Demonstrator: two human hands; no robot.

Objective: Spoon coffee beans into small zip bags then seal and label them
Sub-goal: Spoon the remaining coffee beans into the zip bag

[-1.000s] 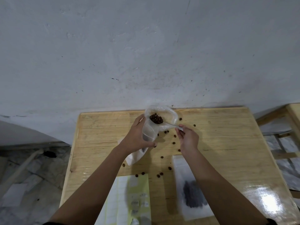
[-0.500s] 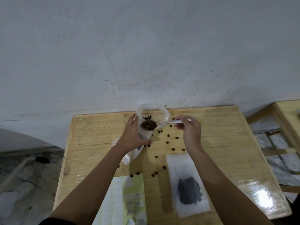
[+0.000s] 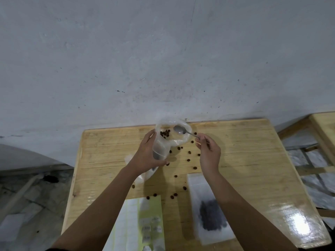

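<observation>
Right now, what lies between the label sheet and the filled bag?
In the head view, a strip of bare table between label sheet and filled bag, with loose beans at its far end.

Both bare forearms come in over the near edge of the tabletop and draw closer together toward the middle of the far edge. The left hand (image 3: pixel 146 154) is raised with its back showing, fingers and thumb curled round a bag (image 3: pixel 178 140). The right hand (image 3: pixel 210 154) is near it without touching. Its thumb and fingertips pinch the handle end of a spoon (image 3: pixel 179 129), whose bowl points away toward the far edge.
</observation>
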